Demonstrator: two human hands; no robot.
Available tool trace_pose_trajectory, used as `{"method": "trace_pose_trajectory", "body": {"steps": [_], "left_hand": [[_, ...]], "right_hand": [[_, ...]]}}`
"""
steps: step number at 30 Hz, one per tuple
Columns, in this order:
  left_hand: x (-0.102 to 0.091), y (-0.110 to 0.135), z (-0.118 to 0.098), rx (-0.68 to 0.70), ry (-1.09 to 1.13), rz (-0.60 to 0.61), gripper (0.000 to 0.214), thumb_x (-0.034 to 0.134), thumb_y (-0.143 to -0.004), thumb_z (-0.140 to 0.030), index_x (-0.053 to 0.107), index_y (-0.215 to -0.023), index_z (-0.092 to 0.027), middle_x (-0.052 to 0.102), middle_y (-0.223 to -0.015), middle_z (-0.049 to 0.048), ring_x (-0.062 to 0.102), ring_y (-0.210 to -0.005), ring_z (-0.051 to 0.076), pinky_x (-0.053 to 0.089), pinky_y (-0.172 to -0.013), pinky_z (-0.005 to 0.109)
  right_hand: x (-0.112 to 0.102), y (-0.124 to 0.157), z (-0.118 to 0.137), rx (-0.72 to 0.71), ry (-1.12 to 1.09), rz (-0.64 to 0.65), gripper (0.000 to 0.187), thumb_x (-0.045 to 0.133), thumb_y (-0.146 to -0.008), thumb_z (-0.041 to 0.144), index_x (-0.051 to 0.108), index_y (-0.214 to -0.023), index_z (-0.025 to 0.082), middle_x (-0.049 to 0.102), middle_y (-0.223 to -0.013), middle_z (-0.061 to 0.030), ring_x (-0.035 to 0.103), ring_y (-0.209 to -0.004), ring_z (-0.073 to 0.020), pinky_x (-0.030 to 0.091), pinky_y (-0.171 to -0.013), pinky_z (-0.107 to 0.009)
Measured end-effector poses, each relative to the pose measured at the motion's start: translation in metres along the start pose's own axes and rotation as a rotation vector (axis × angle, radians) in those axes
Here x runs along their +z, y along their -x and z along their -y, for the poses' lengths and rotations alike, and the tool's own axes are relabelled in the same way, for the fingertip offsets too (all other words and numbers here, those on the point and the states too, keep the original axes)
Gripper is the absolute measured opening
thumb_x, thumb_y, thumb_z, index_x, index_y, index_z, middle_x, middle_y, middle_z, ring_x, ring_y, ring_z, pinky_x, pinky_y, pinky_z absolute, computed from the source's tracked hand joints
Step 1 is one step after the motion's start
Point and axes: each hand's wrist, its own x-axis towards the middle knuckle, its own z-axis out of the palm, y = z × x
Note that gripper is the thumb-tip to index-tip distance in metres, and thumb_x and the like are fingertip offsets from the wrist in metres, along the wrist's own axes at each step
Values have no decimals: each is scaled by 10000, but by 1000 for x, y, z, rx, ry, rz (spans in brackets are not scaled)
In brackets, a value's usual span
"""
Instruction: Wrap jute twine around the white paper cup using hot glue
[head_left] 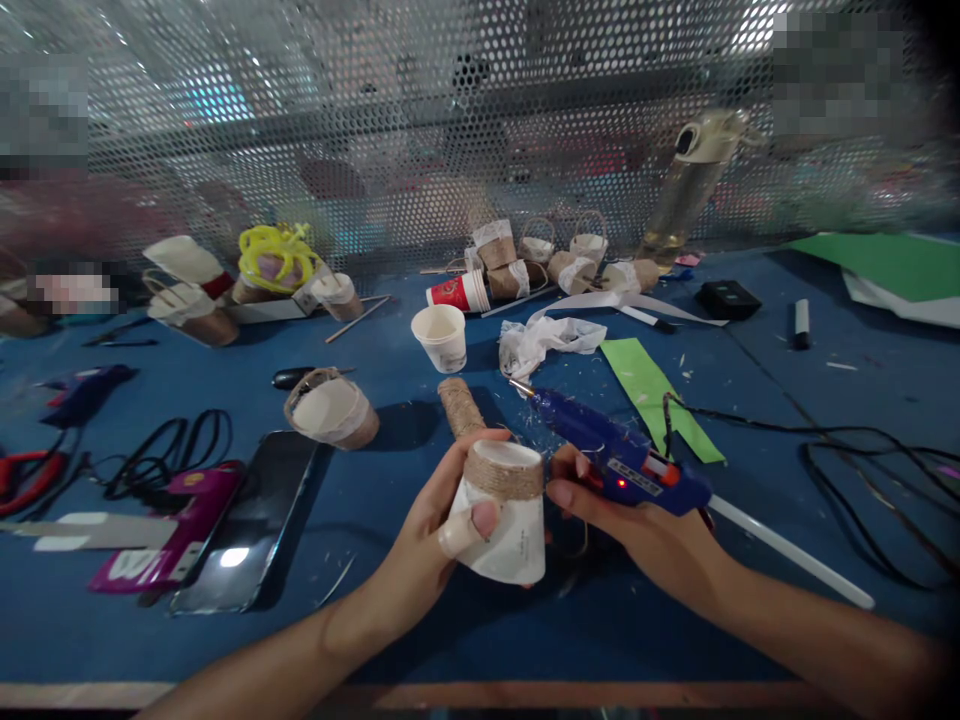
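My left hand (450, 500) is wrapped round a white paper cup (510, 540), tilted, with a band of brown twine (504, 478) wound about one end. A pale bandage (456, 535) covers part of that thumb. In my right hand (600, 500) is a blue glue gun (622, 455), its metal nozzle pointing up and left, away from the cup. A red light glows on its side, and a white glue stick (791, 552) sticks out of its back. A roll of twine (460, 407) lies just beyond my left hand.
A white paper cup (439, 338) stands ahead, near crumpled plastic (551, 340) and a green strip (660, 395). Leftward lie a twine-wrapped basket cup (334, 410), a phone (251, 520) and a magenta tool (176, 530). A black cable (810, 430) runs right. Metal mesh (420, 130) backs the table.
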Motion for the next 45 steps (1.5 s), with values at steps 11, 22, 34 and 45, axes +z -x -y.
{"method": "trace_pose_trajectory", "body": {"steps": [11, 22, 34, 45], "left_hand": [[-1, -1, 1, -22, 89, 68, 474, 666, -829, -344, 520, -1280, -337, 633, -1149, 72, 717, -851, 269, 625, -639, 377], [4, -1, -3, -32, 181, 119, 471, 635, -857, -344, 483, -1300, -291, 655, -1082, 81, 717, -856, 270, 624, -595, 344], [-5, 1, -4, -36, 18, 124, 551, 656, -847, -392, 446, -1350, -314, 646, -1173, 92, 696, -950, 289, 578, -727, 368], [-15, -11, -10, 286, -149, -502, 361, 621, -877, -375, 569, -1223, -284, 606, -1285, 24, 547, -1184, 246, 473, -919, 332]], "right_hand": [[-1, 1, 2, -48, 101, -33, 207, 755, -792, 379, 592, -795, 252, 656, -819, 59, 654, -771, -130, 561, -774, -267], [0, 0, 2, -11, 19, 9, 206, 746, -805, 353, 573, -810, 242, 653, -797, 57, 656, -753, -129, 562, -755, -265], [0, -2, -1, -9, 40, -30, 192, 751, -779, 335, 580, -801, 252, 660, -778, 53, 670, -716, -147, 575, -715, -285], [-1, -18, -12, 62, 111, -19, 327, 713, -818, 408, 594, -1084, 260, 713, -1021, -40, 680, -995, -224, 535, -921, -377]]}}
